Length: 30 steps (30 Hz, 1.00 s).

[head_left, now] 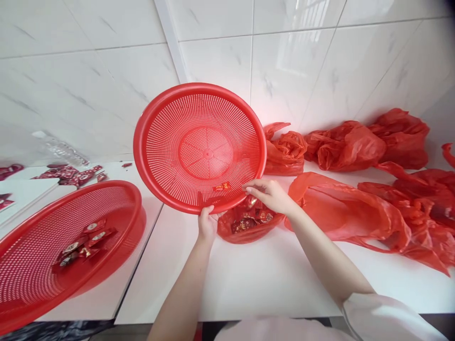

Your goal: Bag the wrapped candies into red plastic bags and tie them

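My left hand [206, 223] grips the lower rim of a round red perforated basket [185, 123] and holds it tilted up on edge over the white table. One small red packet [222, 187] lies inside it near the bottom rim. My right hand [267, 194] reaches to that rim, fingers loosely bent, fingertips close to the packet and holding nothing I can see. Just below sits an open red plastic bag [227, 229] with several red packets inside.
A second red basket [117, 199] with several packets lies flat at the left. More loose packets [71, 175] are scattered at the far left. Crumpled red plastic bags [348, 147] cover the right side of the white table [270, 279], against a tiled wall.
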Motion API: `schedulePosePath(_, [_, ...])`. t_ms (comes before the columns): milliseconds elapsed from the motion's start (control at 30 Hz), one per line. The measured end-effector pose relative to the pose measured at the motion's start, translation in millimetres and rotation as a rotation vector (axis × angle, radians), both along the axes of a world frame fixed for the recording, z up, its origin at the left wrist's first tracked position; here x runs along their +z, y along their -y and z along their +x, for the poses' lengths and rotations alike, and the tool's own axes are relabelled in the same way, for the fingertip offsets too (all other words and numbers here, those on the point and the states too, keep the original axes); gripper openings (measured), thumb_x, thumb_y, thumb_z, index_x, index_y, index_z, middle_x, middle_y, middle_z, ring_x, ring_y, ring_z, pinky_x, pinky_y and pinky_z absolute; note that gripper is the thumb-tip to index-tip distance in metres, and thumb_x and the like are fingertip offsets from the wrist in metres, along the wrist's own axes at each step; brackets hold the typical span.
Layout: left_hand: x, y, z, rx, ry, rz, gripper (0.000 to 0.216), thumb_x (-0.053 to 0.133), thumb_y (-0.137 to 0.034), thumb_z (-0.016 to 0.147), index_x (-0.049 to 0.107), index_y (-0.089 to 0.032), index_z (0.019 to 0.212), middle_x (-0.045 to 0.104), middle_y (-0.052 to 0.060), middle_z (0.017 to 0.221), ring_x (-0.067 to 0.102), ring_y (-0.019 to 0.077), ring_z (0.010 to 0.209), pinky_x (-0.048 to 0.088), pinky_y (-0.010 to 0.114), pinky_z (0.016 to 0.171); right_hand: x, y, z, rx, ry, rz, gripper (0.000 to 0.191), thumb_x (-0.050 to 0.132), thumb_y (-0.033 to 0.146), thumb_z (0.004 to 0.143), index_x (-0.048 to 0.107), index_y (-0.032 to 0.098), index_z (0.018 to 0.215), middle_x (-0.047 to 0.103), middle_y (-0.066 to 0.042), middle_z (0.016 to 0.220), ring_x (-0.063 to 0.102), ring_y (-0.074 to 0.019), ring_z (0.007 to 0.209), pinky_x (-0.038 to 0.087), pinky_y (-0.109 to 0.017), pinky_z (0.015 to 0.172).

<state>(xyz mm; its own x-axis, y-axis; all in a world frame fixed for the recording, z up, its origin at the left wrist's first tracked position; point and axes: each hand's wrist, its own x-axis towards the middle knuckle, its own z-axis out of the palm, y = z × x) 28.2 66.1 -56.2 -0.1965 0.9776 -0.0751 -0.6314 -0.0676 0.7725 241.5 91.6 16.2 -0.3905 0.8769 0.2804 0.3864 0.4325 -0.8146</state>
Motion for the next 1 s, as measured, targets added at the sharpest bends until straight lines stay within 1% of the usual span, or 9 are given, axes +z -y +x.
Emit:
schedulePosePath(200, [4.8,5,8,-0.036,-0.012,0.024,0.039,0.063,-0.023,0.065,0.066,-0.016,0.103,0.072,0.007,0.094,0.066,0.0286,0.1,0.054,0.044,0.084,-0.2,3,-5,-0.095,0.048,0.196,0.024,0.048,0.03,0.094,0.068,0.02,0.101,0.072,-0.004,0.097,0.067,-0.0184,0.087,0.051,-0.031,0.08])
schedulePosePath(333, [2.2,13,20,-0.083,-0.052,0.038,0.044,0.066,-0.022,0.063,0.065,-0.018,0.107,0.072,0.006,0.099,0.065,0.0298,0.102,0.053,0.045,0.087,-9.7,3,-13,-0.055,0.227,0.342,0.036,0.048,0.034,0.094,0.059,0.018,0.124,0.059,-0.012,0.13,0.055,-0.0244,0.118,0.043,-0.041,0.101])
schedulePosePath(400, [-4.2,16,25,-0.141,-0.087,0.046,0.043,0.067,-0.024,0.065,0.066,-0.019,0.108,0.072,0.007,0.102,0.064,0.0298,0.106,0.051,0.045,0.09,-17.0,4,-17,-0.028,0.34,0.327,0.052,0.048,0.042,0.093,0.045,0.018,0.139,0.041,-0.015,0.147,0.041,-0.0288,0.132,0.036,-0.048,0.107])
schedulePosePath(467, [-12.1,17,27,-0.184,-0.136,0.037,0.042,0.067,-0.026,0.066,0.066,-0.018,0.107,0.071,0.007,0.104,0.062,0.0294,0.109,0.049,0.044,0.094,-23.1,5,-21,0.021,0.426,0.278,0.061,0.046,0.048,0.093,0.036,0.019,0.145,0.03,-0.015,0.153,0.03,-0.0315,0.139,0.03,-0.053,0.109])
schedulePosePath(600, [-18.4,16,24,-0.152,-0.175,0.011,0.038,0.068,-0.025,0.065,0.068,-0.019,0.102,0.072,0.006,0.101,0.061,0.0289,0.11,0.049,0.042,0.094,-24.6,8,-24,0.196,0.444,0.275,0.06,0.047,0.052,0.092,0.042,0.019,0.143,0.041,-0.016,0.147,0.036,-0.0314,0.136,0.032,-0.053,0.108])
schedulePosePath(700, [-10.4,13,19,-0.083,-0.115,0.016,0.033,0.067,-0.023,0.063,0.069,-0.019,0.095,0.072,0.005,0.098,0.064,0.0285,0.105,0.052,0.042,0.089,-19.7,8,-23,0.326,0.343,0.325,0.056,0.059,0.048,0.086,0.052,0.022,0.135,0.05,-0.013,0.14,0.048,-0.029,0.127,0.039,-0.048,0.102])
schedulePosePath(800, [-0.6,9,13,-0.067,-0.057,0.004,0.026,0.065,-0.023,0.063,0.069,-0.017,0.088,0.072,0.007,0.094,0.065,0.0288,0.102,0.054,0.043,0.084,-16.8,6,-24,0.403,0.143,0.29,0.031,0.055,0.031,0.092,0.064,0.023,0.12,0.064,-0.008,0.124,0.058,-0.022,0.114,0.044,-0.04,0.1])
schedulePosePath(867, [3.3,6,8,-0.094,-0.036,-0.003,0.025,0.062,-0.025,0.065,0.069,-0.015,0.087,0.072,0.008,0.093,0.065,0.0298,0.101,0.054,0.044,0.083,-17.0,6,-25,0.334,-0.037,0.174,0.027,0.053,0.027,0.093,0.068,0.023,0.115,0.069,-0.006,0.115,0.063,-0.0198,0.107,0.047,-0.037,0.096])
schedulePosePath(1000, [6.2,1,-5,-0.103,-0.04,-0.009,0.022,0.058,-0.028,0.07,0.069,-0.016,0.085,0.072,0.009,0.09,0.067,0.0289,0.097,0.055,0.045,0.082,-20.1,3,-24,0.097,-0.435,-0.22,0.029,0.067,0.036,0.082,0.07,0.023,0.108,0.074,-0.004,0.101,0.068,-0.0197,0.092,0.052,-0.037,0.089])
